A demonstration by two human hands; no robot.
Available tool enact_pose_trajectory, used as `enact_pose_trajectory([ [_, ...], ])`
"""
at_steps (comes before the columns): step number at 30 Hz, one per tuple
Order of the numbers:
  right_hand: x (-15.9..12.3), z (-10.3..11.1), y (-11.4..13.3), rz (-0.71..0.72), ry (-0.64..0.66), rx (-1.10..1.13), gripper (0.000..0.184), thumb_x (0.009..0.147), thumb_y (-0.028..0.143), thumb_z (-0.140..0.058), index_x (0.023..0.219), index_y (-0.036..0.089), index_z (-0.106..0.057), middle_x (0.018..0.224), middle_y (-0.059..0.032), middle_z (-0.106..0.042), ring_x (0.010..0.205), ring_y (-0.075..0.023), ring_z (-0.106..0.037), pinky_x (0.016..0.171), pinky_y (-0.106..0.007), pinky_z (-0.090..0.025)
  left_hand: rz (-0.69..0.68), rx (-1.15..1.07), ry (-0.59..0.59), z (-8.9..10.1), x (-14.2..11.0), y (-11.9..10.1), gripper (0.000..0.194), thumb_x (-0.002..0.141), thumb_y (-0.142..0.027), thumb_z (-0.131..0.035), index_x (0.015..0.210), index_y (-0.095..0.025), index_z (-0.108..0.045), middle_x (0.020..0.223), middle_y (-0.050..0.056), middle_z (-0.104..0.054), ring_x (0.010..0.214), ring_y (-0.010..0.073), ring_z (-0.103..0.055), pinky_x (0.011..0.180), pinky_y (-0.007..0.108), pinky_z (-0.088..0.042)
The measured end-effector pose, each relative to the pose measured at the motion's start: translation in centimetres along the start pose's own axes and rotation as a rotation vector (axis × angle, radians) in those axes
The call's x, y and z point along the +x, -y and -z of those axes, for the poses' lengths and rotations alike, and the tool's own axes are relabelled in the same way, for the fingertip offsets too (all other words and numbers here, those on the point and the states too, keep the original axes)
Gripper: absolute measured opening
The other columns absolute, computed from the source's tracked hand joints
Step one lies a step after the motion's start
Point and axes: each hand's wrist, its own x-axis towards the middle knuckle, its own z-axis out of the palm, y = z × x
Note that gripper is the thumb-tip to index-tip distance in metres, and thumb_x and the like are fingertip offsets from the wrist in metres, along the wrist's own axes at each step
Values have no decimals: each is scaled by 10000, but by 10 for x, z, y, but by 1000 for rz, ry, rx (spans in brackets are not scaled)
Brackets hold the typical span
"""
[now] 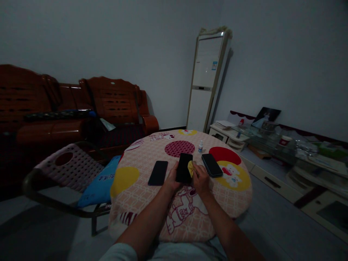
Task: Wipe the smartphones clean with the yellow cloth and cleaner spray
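My left hand point(173, 178) grips the lower left edge of a black smartphone point(183, 168), whose dark screen faces up. Pinched in the fingers of my right hand point(200, 177) is a small yellow cloth point(190, 168), held against the phone's right side. To the left, a second smartphone point(158, 173) lies flat on the patterned tablecloth point(146, 195). A third smartphone point(212, 165) rests to the right of my right hand. Behind the phones stands a small white bottle point(200, 146) with a blue label.
A metal-framed chair with a woven back point(70, 165) and a blue cushion point(102, 183) stands at the table's left. Wooden seats point(114, 101) line the wall. A tall white air conditioner point(205, 79) fills the corner, and a low cabinet point(269, 181) holding clutter runs along the right.
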Motion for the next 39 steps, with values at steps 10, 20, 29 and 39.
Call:
enact_pose_trajectory([
  [10, -7, -10, 0, 160, 198, -274, 285, 895, 164, -438, 1093, 153, -642, 814, -74, -581, 817, -208, -519, 758, -311, -433, -48, 257, 17, 1, -1, 19, 585, 812, -705, -429, 1066, -215, -621, 788, 27, -678, 761, 192, -667, 725, 283, -505],
  [20, 13, 1, -17, -47, 89, -394, 340, 926, 157, -376, 1174, 115, -605, 903, -101, -633, 862, -203, -567, 793, -289, -417, 59, 396, 105, -8, -10, 23, 631, 815, -689, -440, 1248, -243, -550, 906, 75, -691, 726, 214, -670, 684, 342, -523],
  [29, -4, -4, 3, 100, 219, -352, 302, 890, 150, -428, 1096, 139, -648, 796, -72, -644, 787, -179, -593, 722, -249, -407, 103, 394, -14, 0, -5, 19, 652, 806, -726, -393, 1052, -174, -637, 783, 78, -687, 720, 216, -662, 708, 317, -511],
  [39, 14, -2, -19, -102, 73, -471, 350, 939, 170, -378, 1187, 109, -618, 880, -101, -692, 798, -180, -633, 708, -251, -420, 133, 425, 113, -1, -8, 21, 701, 790, -721, -429, 1282, -228, -500, 897, 99, -684, 704, 234, -665, 664, 386, -533],
])
